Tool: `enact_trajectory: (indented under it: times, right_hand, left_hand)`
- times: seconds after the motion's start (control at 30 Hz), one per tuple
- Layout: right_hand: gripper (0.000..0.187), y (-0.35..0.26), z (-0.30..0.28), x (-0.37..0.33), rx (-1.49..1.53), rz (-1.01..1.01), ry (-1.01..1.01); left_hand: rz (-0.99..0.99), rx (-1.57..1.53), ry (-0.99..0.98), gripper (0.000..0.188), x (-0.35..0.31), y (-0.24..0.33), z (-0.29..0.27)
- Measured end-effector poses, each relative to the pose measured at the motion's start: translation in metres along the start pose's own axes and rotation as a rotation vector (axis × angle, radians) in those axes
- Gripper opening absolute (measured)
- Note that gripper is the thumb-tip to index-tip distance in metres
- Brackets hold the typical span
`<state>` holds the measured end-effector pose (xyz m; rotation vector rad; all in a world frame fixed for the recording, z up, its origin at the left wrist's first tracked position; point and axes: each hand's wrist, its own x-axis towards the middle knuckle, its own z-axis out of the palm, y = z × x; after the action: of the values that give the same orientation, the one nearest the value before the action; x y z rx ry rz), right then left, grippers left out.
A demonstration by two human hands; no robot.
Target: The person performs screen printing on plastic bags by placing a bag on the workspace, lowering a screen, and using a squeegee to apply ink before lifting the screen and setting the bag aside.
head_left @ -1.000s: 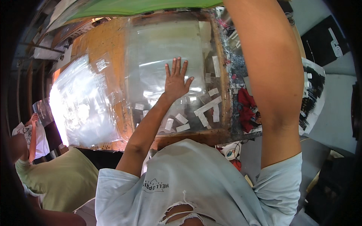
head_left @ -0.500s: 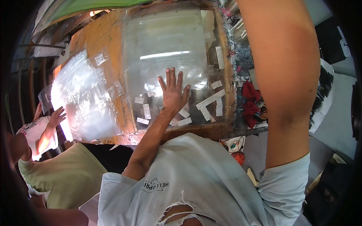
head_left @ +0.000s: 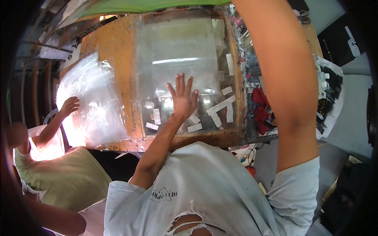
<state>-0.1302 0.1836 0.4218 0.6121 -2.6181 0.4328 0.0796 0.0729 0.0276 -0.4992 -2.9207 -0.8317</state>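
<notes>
My left hand (head_left: 182,98) lies flat with fingers spread on the lower part of a clear plastic bag (head_left: 181,43). The bag rests on a glossy, see-through surface of the work table. Around my wrist, several short strips of pale tape (head_left: 220,105) are stuck to that surface. My right arm (head_left: 289,78) reaches up and forward past the top of the picture, so its hand is out of sight. Along the far edge spans a green panel (head_left: 157,8), close to where the right arm leaves the view.
On the left, a co-worker's hand (head_left: 70,106) rests on a pile of clear plastic bags (head_left: 98,118). A red cloth (head_left: 260,110) lies at the table's paint-stained right side. Farther right are scissors (head_left: 304,17) and a white sheet with black paint (head_left: 336,92).
The co-worker's hand has come right onto the pile of bags. A bag with a printed square no longer shows there. My right arm has shifted slightly left; my left hand stays on the bag.
</notes>
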Motion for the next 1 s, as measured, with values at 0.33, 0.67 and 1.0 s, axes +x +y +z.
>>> enact_trajectory:
  times: [0.33, 0.67, 1.0]
  right_hand:
    - [0.043, -0.062, 0.131, -0.217, 0.052, 0.023, 0.202]
    - [0.065, -0.047, 0.24, -0.306, -0.077, 0.075, -0.274]
    - [0.057, -0.048, 0.243, -0.328, -0.014, 0.103, -0.276]
  left_hand:
    - [-0.527, -1.648, 0.375, 0.056, -0.049, 0.054, -0.168]
    - [-1.273, -1.749, 0.301, 0.026, -0.092, -0.034, -0.048]
    - [-1.224, -1.815, 0.264, 0.025, -0.096, -0.03, -0.059]
